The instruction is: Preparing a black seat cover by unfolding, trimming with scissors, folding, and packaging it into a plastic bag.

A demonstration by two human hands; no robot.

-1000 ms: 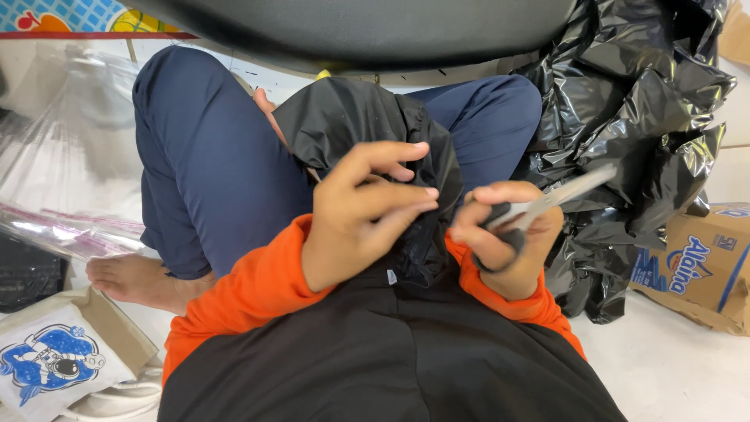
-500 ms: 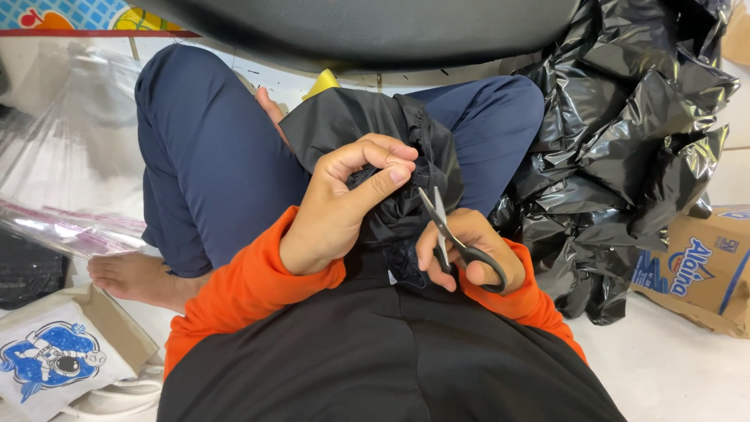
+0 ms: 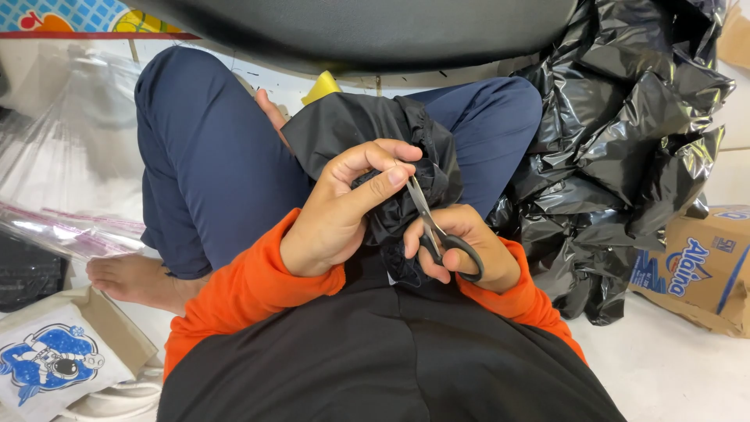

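On the lap, between the crossed legs in dark blue trousers: a crumpled black plastic bag (image 3: 367,133). Left hand (image 3: 336,215), fingers pinched shut on a fold of the bag. Right hand (image 3: 461,246), fingers through the black handles of small steel scissors (image 3: 437,230), blades touching the pinched fold. Heaped black plastic sheeting (image 3: 625,133) lies just beside, to the right; a brown cardboard box (image 3: 695,270) sits beyond.
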